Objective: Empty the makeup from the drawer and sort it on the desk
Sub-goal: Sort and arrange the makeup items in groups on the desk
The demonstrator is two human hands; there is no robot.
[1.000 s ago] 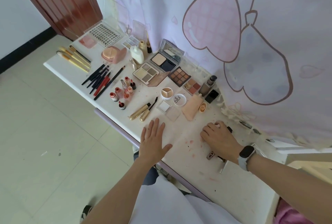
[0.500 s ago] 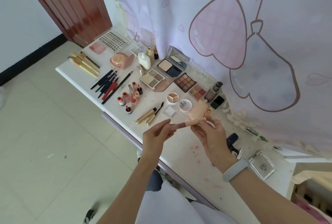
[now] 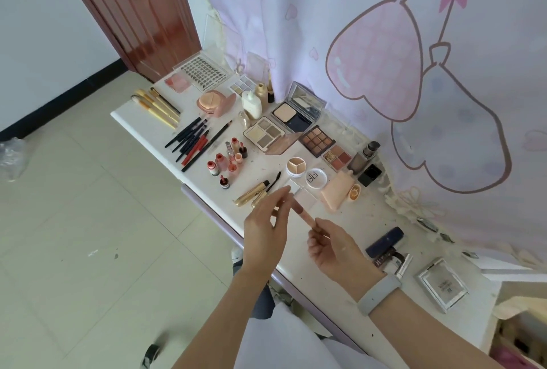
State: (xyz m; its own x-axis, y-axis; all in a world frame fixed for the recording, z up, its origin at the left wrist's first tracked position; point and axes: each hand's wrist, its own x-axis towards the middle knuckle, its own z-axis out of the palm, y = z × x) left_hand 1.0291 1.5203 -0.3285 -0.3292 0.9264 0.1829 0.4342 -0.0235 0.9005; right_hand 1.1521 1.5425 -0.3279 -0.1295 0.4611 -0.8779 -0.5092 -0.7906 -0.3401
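Note:
My right hand (image 3: 334,248) pinches the lower end of a slim pink-beige tube (image 3: 305,214) and holds it tilted above the white desk (image 3: 364,220). Just left of it, my left hand (image 3: 266,222) is raised with its fingers fairly straight beside the tube's far tip; I cannot tell whether they touch it. Sorted makeup lies in groups across the desk: gold-handled brushes (image 3: 157,105), dark and red pencils (image 3: 192,140), small red bottles (image 3: 228,161), eyeshadow palettes (image 3: 265,131), gold mascaras (image 3: 251,194) and round pots (image 3: 296,166).
A navy case (image 3: 384,240), a dark tube (image 3: 390,259) and a silver compact (image 3: 442,284) lie loose on the right. A peach tube (image 3: 336,191) lies just beyond my hands. A lavender edge (image 3: 204,211) runs under the desk front. A printed curtain (image 3: 384,72) hangs behind.
Both hands rested on the desk a second ago. My right hand lifted the slim tube, both hands held it, and now my left fingers have loosened at its tip.

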